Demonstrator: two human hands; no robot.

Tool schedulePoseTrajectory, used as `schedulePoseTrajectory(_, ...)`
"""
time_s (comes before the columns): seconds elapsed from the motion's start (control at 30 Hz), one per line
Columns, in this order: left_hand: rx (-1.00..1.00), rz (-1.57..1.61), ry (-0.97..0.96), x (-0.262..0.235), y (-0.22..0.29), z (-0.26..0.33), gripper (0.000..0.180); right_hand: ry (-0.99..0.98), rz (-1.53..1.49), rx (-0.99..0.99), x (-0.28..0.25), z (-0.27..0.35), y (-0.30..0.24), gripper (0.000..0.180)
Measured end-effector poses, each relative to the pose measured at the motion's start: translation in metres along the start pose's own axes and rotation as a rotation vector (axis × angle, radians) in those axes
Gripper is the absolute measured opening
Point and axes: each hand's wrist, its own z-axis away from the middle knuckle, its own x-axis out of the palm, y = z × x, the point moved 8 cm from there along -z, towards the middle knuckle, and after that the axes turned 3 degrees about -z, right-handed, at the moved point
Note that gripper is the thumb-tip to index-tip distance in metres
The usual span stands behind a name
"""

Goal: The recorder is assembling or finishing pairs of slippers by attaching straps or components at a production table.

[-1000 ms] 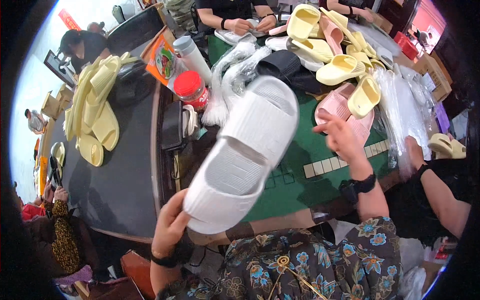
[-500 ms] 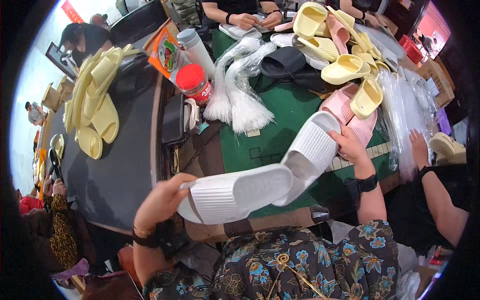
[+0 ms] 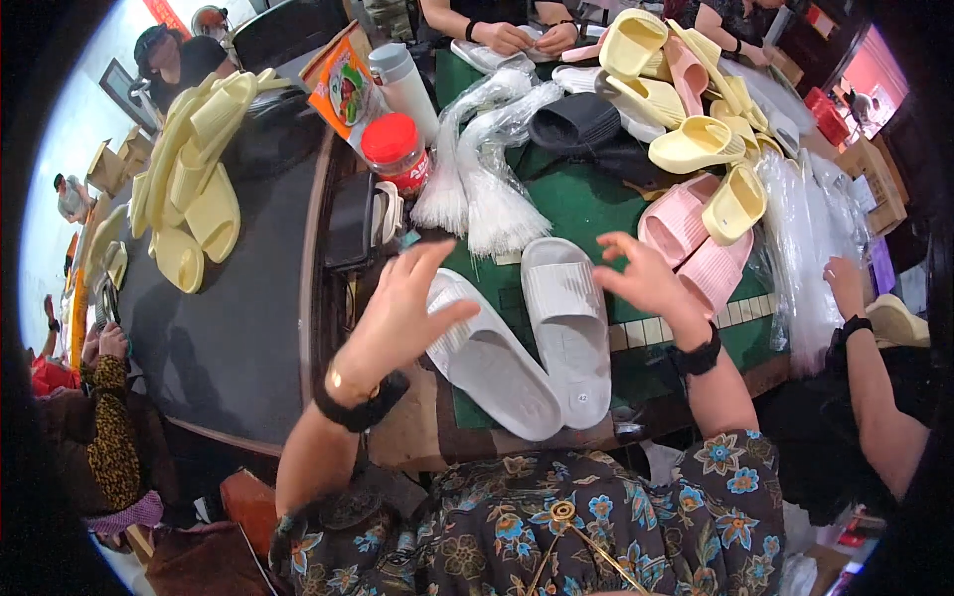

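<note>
Two light grey slide sandals lie sole-down on the green table in front of me, toes pointing away and heels nearly together. The left slide (image 3: 502, 372) slants, while the right slide (image 3: 569, 338) lies almost straight. Above the left slide's strap is my left hand (image 3: 402, 308), fingers apart and holding nothing; it hides part of that strap. Just right of the other slide's strap hovers my right hand (image 3: 646, 278), also open and empty. Beyond it rests a pair of pink slides (image 3: 711, 263), with a pale yellow slide (image 3: 735, 204) leaning on them.
Bundles of clear plastic ties (image 3: 507, 214) lie ahead, near a red-lidded jar (image 3: 396, 149) and a grey-topped bottle (image 3: 402, 89). Black slides (image 3: 576, 124) and a yellow heap (image 3: 696, 144) are farther back. More yellow slides (image 3: 199, 169) sit left. Other people's hands (image 3: 517, 40) work opposite.
Both grey slides, which I held up in my two hands, now lie on the table side by side. My hands have let go and opened.
</note>
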Motion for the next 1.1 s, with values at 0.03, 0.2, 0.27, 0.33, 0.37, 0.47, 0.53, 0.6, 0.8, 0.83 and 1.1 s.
schedulePoseTrajectory(0.03, -0.038, -0.001, -0.035, 0.012, -0.007, 0.013, 0.075, -0.022, 0.021, -0.045, 0.005, 0.009, 0.012, 0.067)
schedulePoseTrajectory(0.2, -0.267, 0.113, -0.182, 0.065, -0.036, 0.071, 0.088, -0.118, -0.039, -0.080, 0.036, 0.038, 0.014, 0.081)
schedulePoseTrajectory(0.27, -0.224, 0.095, -0.126, 0.061, -0.038, 0.070, 0.077, -0.038, 0.002, 0.005, 0.037, 0.038, 0.019, 0.079)
schedulePoseTrajectory(0.33, -0.180, 0.035, -0.090, 0.059, -0.048, 0.067, 0.070, -0.028, 0.021, 0.000, 0.040, 0.033, 0.019, 0.078)
schedulePoseTrajectory(0.37, -0.133, -0.025, -0.054, 0.056, -0.048, 0.066, 0.064, -0.015, 0.025, -0.003, 0.041, 0.034, 0.021, 0.079)
schedulePoseTrajectory(0.47, -0.056, 0.022, -0.102, 0.060, -0.030, 0.064, 0.059, -0.104, 0.014, 0.028, 0.052, 0.040, 0.008, 0.081)
schedulePoseTrajectory(0.53, -0.045, 0.066, -0.145, 0.068, -0.020, 0.066, 0.061, -0.167, 0.017, 0.076, 0.058, 0.051, -0.004, 0.083)
schedulePoseTrajectory(0.6, -0.092, 0.000, -0.128, 0.061, -0.012, 0.066, 0.062, -0.100, -0.024, -0.012, 0.047, 0.051, -0.011, 0.074)
schedulePoseTrajectory(0.8, -0.078, 0.208, -0.030, 0.037, 0.027, 0.055, 0.046, 0.102, -0.586, -0.068, 0.014, 0.048, -0.051, 0.039)
schedulePoseTrajectory(0.83, -0.183, 0.453, -0.148, 0.050, 0.032, 0.054, 0.042, 0.103, -0.667, -0.140, 0.018, 0.048, -0.068, 0.031)
schedulePoseTrajectory(1.1, -0.323, 0.915, -0.389, 0.112, 0.056, 0.061, 0.017, -0.114, -0.900, -0.352, 0.075, 0.054, -0.139, 0.026)
